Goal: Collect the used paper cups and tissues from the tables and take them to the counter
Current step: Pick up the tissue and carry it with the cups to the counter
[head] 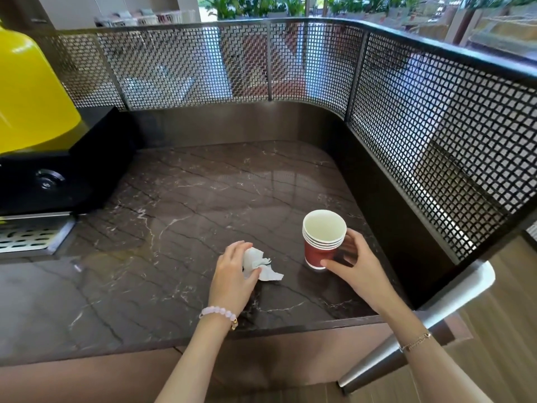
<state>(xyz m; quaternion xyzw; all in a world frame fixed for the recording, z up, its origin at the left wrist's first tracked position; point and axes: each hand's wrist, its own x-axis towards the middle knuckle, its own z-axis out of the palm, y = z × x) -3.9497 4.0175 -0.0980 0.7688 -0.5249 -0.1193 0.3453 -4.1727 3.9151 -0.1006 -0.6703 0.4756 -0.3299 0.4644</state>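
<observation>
A stack of several nested red paper cups [321, 245] with white insides stands upright on the dark marble counter [180, 216], near its right end. My right hand [353, 263] curls around the stack's right side, thumb at its base and fingers behind it. To the left, crumpled white tissues [260, 263] lie on the counter. My left hand [234, 274] rests on them, fingers bent over the wad, part of which it hides.
A black and yellow machine [43, 146] with a metal drip tray [26, 237] fills the counter's left end. A dark perforated metal screen [406, 126] walls the back and right sides. A metal handle [436, 315] juts below the right corner.
</observation>
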